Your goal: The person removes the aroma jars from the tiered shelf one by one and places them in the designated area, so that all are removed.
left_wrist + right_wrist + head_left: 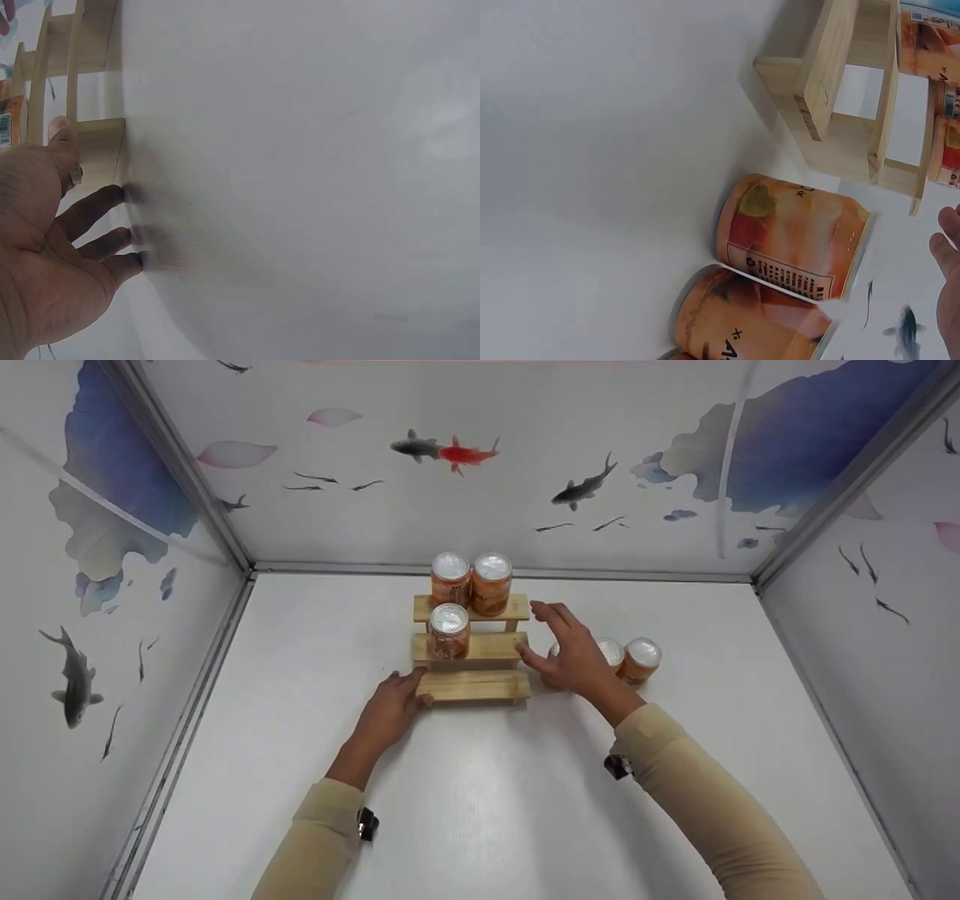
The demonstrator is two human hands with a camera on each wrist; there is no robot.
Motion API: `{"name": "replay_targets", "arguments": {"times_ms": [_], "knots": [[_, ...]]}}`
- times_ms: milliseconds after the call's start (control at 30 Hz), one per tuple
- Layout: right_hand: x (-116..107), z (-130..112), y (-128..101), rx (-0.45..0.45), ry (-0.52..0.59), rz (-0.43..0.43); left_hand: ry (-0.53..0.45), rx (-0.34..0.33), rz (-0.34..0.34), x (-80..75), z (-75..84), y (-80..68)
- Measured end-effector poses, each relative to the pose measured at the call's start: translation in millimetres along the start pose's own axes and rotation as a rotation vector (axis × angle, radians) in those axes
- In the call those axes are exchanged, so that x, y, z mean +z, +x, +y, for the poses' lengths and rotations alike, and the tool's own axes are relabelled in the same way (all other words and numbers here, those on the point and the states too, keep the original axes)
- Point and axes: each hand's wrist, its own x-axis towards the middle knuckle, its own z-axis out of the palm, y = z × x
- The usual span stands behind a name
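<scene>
We see a three-step wooden rack (471, 652) standing on the white surface (480, 795), near its far edge. Two orange cans (471, 583) stand side by side on the top step, and one can (449, 631) stands at the left end of the middle step. Our left hand (390, 712) rests against the left end of the bottom step, thumb on the wood, fingers straight and fingertips (133, 259) on the surface. Our right hand (574, 654) hovers just beside the rack's right end, fingers spread and relaxed, holding nothing. Behind it, three more cans (641, 660) stand in a row on the surface; the leftmost is mostly hidden by the hand.
</scene>
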Motion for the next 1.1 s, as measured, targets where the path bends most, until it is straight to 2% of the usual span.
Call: {"name": "replay_targets", "arguments": {"times_ms": [333, 533, 767, 1100], "knots": [[13.2, -16.0, 9.7, 0.016, 0.019, -0.080, -0.014, 0.010, 0.007, -0.5, 0.1, -0.7], [24.1, -25.8, 16.9, -0.025, 0.056, -0.069, 0.017, 0.002, 0.000, -0.5, 0.5, -1.3], [34.6, -37.5, 25.3, -0.032, 0.066, -0.075, 0.023, 0.011, 0.019, 0.4, 1.6, -1.2], [44.8, -48.9, 36.0, -0.031, 0.059, -0.110, 0.041, 0.005, 0.004, -0.6, 2.7, 0.0]]}}
